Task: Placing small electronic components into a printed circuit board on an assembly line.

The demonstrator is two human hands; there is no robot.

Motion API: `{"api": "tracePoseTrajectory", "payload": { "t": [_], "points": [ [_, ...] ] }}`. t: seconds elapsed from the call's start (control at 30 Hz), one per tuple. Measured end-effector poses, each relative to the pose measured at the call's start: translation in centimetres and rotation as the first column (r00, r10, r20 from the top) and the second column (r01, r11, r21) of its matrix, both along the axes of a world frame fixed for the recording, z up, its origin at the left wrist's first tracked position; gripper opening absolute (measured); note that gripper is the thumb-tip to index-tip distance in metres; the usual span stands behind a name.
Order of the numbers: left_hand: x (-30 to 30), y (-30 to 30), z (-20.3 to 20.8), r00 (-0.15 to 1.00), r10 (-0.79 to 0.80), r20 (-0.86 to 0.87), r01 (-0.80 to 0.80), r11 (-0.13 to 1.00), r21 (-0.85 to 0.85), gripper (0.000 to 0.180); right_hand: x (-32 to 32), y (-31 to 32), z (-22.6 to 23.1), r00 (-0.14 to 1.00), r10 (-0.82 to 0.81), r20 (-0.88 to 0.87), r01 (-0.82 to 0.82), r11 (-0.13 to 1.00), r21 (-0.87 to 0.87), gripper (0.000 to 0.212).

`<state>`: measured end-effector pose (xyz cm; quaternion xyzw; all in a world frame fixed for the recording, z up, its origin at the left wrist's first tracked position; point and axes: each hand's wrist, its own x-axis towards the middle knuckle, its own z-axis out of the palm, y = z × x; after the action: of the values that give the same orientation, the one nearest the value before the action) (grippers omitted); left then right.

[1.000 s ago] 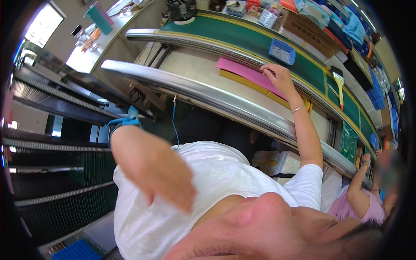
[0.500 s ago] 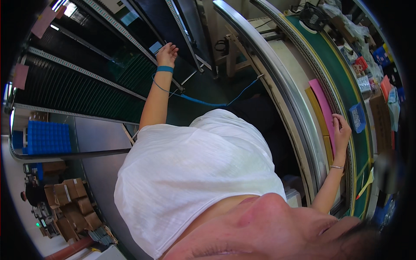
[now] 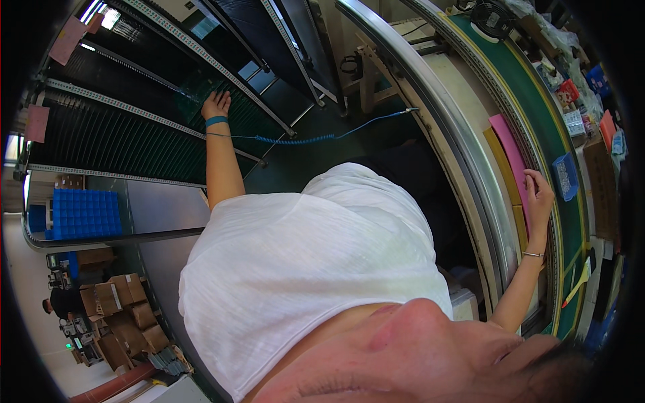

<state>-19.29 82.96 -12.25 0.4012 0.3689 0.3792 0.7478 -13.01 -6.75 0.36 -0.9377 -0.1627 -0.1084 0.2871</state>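
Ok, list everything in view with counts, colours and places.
slotted rack: at least one, black, upper left
tags: two, pink, on rack
gridded crate: one, blue, lower left
cardboard boxes: several, brown, lower left
background person: one, dark clothing, far left
conveyor belt: one, green, right
fan: one, black, top right
bin: one, blue, on belt
flat strip: one, pink, beside belt
brush: one, yellow-handled, lower right
clutter: uncountable, mixed colours, far right
wrist strap: one, blue, left wrist
bracelet: one, silver, right wrist
shirt: one, white, centre
left hand: one, bare, near rack
right hand: one, bare, near flat strip
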Motion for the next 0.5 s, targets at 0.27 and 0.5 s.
{"api": "tracePoseTrajectory", "payload": {
  "t": [0.27,0.5],
  "points": [
    [-2.3,-1.0,-1.0,0.986,-0.049,0.159,0.057,0.997,-0.05,0.047,0.0,0.7,0.0,0.999,0.051,-0.015,-0.051,0.999,0.003,0.015],
    [-3.8,-5.9,-1.5,0.926,0.047,0.375,0.002,0.992,-0.129,0.048,0.3,0.5,-0.6,0.995,0.085,-0.048,-0.082,0.995,0.065,0.015]
  ]
}}
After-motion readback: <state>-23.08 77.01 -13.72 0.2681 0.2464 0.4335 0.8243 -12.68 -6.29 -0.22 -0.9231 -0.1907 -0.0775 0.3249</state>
